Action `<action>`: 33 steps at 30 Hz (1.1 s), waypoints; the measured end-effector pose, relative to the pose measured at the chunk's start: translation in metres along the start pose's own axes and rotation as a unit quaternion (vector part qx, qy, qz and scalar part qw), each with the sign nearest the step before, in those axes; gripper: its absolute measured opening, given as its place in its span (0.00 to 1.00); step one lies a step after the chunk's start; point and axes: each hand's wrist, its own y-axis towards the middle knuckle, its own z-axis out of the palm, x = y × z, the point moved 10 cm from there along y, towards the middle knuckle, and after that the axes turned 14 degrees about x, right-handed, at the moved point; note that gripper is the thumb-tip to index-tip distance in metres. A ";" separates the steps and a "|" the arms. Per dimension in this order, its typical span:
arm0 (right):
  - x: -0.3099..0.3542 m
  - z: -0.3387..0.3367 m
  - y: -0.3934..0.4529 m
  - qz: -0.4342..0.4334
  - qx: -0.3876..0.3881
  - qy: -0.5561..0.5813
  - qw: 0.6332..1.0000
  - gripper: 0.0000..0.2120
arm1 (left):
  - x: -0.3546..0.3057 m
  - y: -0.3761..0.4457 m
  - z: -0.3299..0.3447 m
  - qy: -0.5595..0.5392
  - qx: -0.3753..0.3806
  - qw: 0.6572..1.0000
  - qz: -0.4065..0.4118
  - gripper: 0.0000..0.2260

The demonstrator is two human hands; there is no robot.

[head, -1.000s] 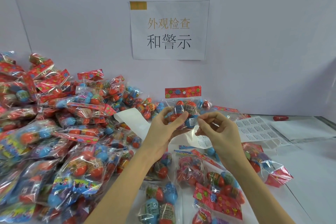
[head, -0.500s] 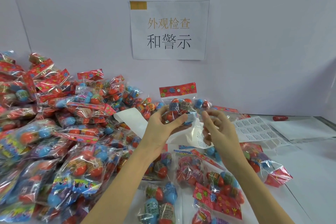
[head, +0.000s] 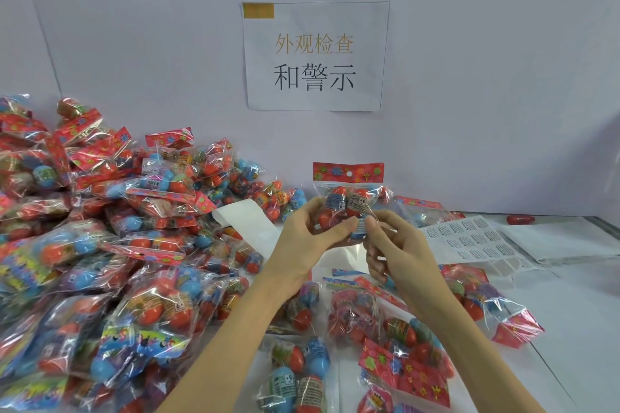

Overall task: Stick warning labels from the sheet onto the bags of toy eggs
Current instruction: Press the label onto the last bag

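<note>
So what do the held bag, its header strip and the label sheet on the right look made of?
The clear crinkly bag held by both hands looks like thin glossy plastic film: glare streaks and creases. Its red flowered header strip seems printed card or foil; hard to tell. The white label sheet looks like matte paper, with a grid of printed labels.

Two forearms in view, both bare to the frame edge; no sleeves visible. Left hand point(head: 313, 241) and right hand point(head: 399, 246) ungloved. Fingernails short, unpainted where visible.
</note>
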 end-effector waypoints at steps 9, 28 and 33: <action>-0.006 0.008 0.000 0.015 0.072 0.010 0.997 0.14 | 0.010 -0.011 -0.029 -0.090 -0.159 0.983 -0.022 0.17; 0.012 0.023 -0.005 -0.045 0.069 -0.080 0.993 0.14 | 0.007 0.002 -0.006 0.003 -0.010 1.000 -0.015 0.23; 0.023 -0.025 -0.016 -0.104 -0.116 -0.016 0.988 0.07 | 0.005 0.002 -0.014 0.041 -0.011 0.999 -0.016 0.15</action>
